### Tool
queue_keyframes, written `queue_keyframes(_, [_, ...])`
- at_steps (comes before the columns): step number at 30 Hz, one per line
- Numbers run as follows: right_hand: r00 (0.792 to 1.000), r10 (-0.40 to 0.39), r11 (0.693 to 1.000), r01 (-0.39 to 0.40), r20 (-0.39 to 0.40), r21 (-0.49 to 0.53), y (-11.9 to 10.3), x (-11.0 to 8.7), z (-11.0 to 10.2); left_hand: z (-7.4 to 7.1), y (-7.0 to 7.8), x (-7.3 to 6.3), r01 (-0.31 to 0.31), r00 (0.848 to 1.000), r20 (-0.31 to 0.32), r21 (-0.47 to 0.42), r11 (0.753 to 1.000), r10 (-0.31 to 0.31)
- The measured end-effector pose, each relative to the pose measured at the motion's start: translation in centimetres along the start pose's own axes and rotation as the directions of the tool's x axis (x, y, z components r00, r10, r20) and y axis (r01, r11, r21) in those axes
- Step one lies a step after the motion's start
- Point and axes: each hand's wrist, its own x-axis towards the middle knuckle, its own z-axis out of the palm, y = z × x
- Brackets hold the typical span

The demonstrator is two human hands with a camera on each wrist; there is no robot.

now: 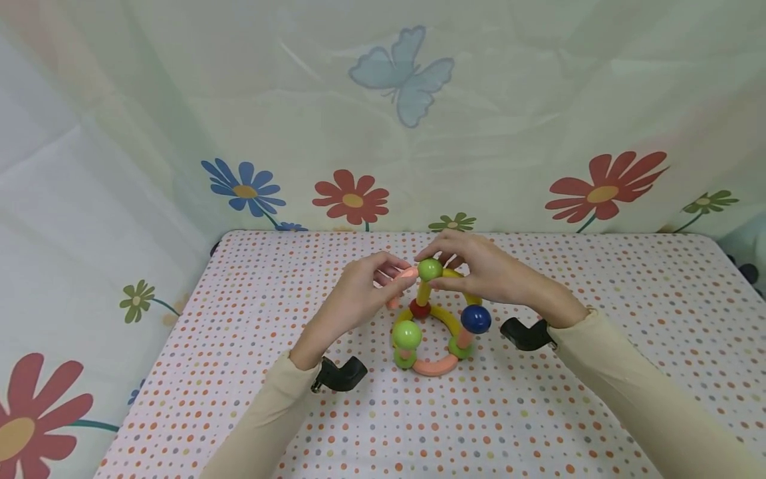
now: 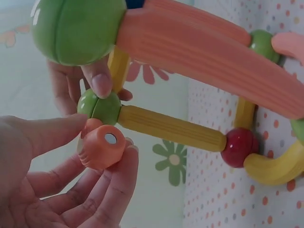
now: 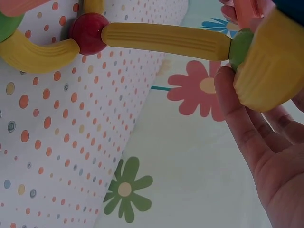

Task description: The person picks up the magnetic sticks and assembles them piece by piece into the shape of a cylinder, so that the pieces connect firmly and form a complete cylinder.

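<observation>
In the head view my left hand [image 1: 359, 286] pinches a curved salmon rod [image 2: 100, 151] between thumb and fingers. A magnet shows at its free end in the left wrist view; its other end meets a green ball [image 1: 430, 269]. My right hand [image 1: 487, 266] grips that ball with thumb and fingertips. Beneath the ball stands a straight yellow rod [image 2: 171, 128], rising from a red ball [image 1: 420, 308]. From the green ball a curved yellow rod [image 1: 471, 297] arches to a blue ball [image 1: 475, 319] on a salmon post. Another green ball [image 1: 407, 334] tops the front left post.
The frame's base is a ring with a curved salmon rod [image 1: 435, 366] in front, and lower green balls [image 1: 461, 347] at its joints. It stands on a dotted tabletop [image 1: 479, 419]. Behind the table hangs a flowered curtain [image 1: 491, 133].
</observation>
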Motion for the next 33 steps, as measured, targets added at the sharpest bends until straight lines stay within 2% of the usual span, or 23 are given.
queue_keyframes(4, [1.0, 0.005, 1.0, -0.006, -0.02, -0.014, -0.3, -0.2, -0.2, -0.6, -0.7, 0.2, 0.025, 0.998, 0.068, -0.116, 0.993, -0.017])
queue_keyframes(7, [0.997, 0.0, 1.0, -0.002, -0.08, -0.023, -1.3, -0.6, -0.8, -1.1, -0.9, 0.3, 0.069, 0.991, 0.124, -0.218, 0.974, -0.043])
queue_keyframes(9, [0.99, -0.026, 0.999, 0.022, -0.136, -0.033, -2.3, -0.8, -1.3, -1.3, -1.1, 0.4, 0.097, 0.986, 0.154, -0.264, 0.96, -0.058])
queue_keyframes(12, [0.973, -0.133, 0.99, 0.12, -0.191, -0.076, -4.2, -1.1, -1.5, -1.5, -1.3, 0.5, 0.128, 0.98, 0.185, -0.306, 0.943, -0.073])
queue_keyframes(14, [0.968, -0.19, 0.98, 0.175, -0.164, -0.099, -5.5, -1.5, -1.1, -1.6, -1.4, 0.5, 0.142, 0.977, 0.201, -0.334, 0.932, -0.077])
queue_keyframes(16, [0.97, -0.226, 0.97, 0.216, -0.086, -0.11, -6.6, -2.0, -0.3, -1.7, -1.5, 0.6, 0.153, 0.974, 0.211, -0.355, 0.922, -0.08])
queue_keyframes(19, [0.971, -0.231, 0.96, 0.237, 0.06, -0.146, -7.7, -2.6, 1.1, -1.7, -1.6, 0.7, 0.166, 0.972, 0.219, -0.375, 0.912, -0.087])
queue_keyframes(22, [0.959, -0.251, 0.939, 0.275, 0.134, -0.206, -7.9, -2.7, 2.3, -1.6, -1.6, 0.8, 0.178, 0.971, 0.219, -0.373, 0.911, -0.101])
queue_keyframes(25, [0.952, -0.272, 0.923, 0.299, 0.141, -0.243, -7.6, -2.4, 2.9, -1.5, -1.6, 0.9, 0.191, 0.968, 0.224, -0.377, 0.906, -0.11])
queue_keyframes(33, [0.957, -0.263, 0.927, 0.286, 0.122, -0.244, -7.1, -1.7, 3.0, -1.5, -1.6, 0.8, 0.198, 0.965, 0.24, -0.418, 0.887, -0.103])
